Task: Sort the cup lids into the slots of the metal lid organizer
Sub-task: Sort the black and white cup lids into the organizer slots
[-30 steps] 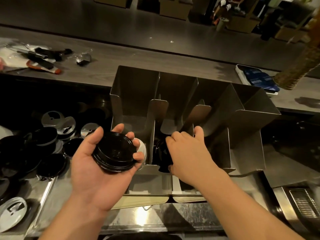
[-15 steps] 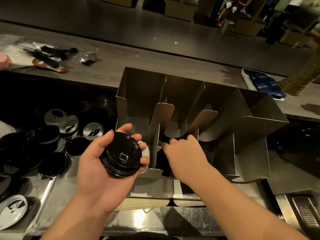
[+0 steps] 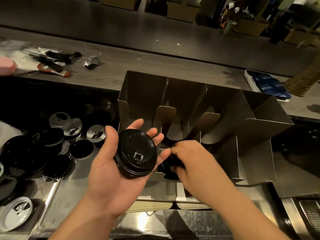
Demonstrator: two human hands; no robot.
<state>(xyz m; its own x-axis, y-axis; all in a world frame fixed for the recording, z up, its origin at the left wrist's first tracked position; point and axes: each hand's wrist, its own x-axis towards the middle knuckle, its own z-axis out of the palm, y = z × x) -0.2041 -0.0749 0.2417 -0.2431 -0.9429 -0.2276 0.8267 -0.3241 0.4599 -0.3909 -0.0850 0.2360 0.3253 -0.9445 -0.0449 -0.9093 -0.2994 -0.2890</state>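
Observation:
A stack of black cup lids (image 3: 136,154) rests in the palm of my left hand (image 3: 110,172), fingers curled round its edge, in front of the organizer's leftmost slot. The metal lid organizer (image 3: 259,129) stands upright with several slots divided by bent fins. My right hand (image 3: 192,163) is low at the mouth of the second slot from the left, fingers closed on black lids (image 3: 168,168) partly hidden behind it; that hand is blurred.
Loose black and silver lids (image 3: 57,146) lie piled on the steel counter to the left. Tools and plastic wrap (image 3: 50,63) sit on the wooden ledge behind. A phone in a blue case (image 3: 266,84) lies at the right by a woven object.
My left hand has turned the lid stack so its top faces me and lifted it slightly. My right hand has drawn back toward the front of the second slot.

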